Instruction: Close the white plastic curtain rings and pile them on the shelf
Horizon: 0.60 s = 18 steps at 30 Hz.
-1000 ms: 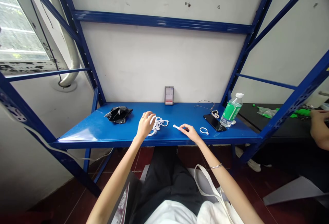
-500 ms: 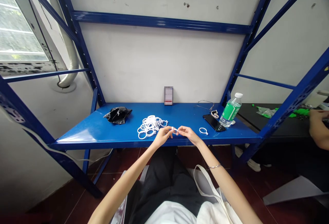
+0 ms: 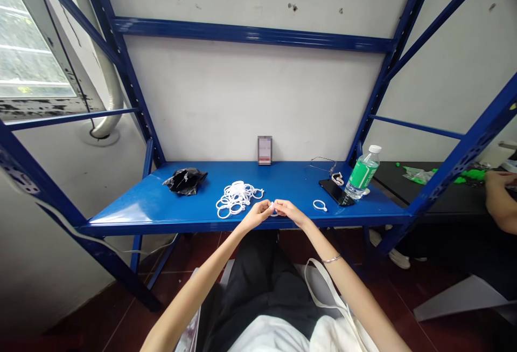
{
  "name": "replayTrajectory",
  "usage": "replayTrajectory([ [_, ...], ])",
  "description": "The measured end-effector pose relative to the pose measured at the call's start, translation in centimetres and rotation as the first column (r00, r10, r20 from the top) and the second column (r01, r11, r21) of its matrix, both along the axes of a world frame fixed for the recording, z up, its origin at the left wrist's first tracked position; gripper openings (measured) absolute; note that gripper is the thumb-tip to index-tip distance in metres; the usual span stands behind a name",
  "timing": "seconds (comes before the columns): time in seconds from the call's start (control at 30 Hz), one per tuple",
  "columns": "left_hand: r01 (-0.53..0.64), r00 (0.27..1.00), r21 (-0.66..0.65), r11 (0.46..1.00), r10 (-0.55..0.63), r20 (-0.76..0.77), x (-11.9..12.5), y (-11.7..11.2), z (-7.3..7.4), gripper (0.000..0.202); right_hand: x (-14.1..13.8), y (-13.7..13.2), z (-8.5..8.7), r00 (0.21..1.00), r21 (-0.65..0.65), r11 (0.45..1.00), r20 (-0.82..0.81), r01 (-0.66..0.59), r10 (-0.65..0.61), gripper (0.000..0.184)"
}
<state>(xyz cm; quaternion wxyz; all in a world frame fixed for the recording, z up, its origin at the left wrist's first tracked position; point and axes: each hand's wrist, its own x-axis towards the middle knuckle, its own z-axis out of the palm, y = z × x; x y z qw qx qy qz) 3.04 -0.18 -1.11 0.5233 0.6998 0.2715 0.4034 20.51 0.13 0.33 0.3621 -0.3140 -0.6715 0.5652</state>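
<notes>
Near the front edge of the blue table [image 3: 161, 216], my left hand [image 3: 258, 213] and my right hand [image 3: 287, 209] meet, fingers closed on one white plastic ring [image 3: 274, 214]. The fingertips hide most of that ring; only a bit of it shows between and below them. Just left of my left hand lies a tangled pile of white rings [image 3: 238, 198]. To the right of my right hand, a single white ring [image 3: 320, 206] with a small knob rests flat on the table.
A crumpled black plastic bag [image 3: 186, 180] sits at the left. On the right are a black phone [image 3: 336, 192], glasses [image 3: 323, 165] and a green-labelled water bottle [image 3: 362, 174]. A small upright device [image 3: 265, 151] leans on the wall. Another person's arm [image 3: 501, 201] shows at far right.
My right hand has moved slightly left, so the fingertips of both hands now come together over the ring. Less of the ring is visible. The other things have stayed put.
</notes>
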Motion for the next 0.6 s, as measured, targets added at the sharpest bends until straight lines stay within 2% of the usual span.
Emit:
replayTrajectory([
  [0.13, 0.054, 0.996, -0.088, 0.995, -0.048, 0.073, -0.2, 0.2, 0.2, 0.043, -0.8, -0.1, 0.3, 0.999, -0.012, 1.0, -0.044, -0.018, 0.018, 0.043],
  [0.33, 0.006, 0.994, -0.151, 0.988, 0.012, 0.112, -0.2, 0.0, 0.2, 0.039, -1.9, -0.4, 0.7, 0.996, -0.034, 0.999, -0.084, -0.015, 0.012, 0.042],
  [0.6, -0.005, 0.967, -0.261, 0.965, 0.071, 0.246, 0.6, -0.3, 0.6, 0.021, -2.0, -0.6, 0.4, 0.988, -0.05, 0.999, -0.153, 0.021, -0.029, 0.045],
])
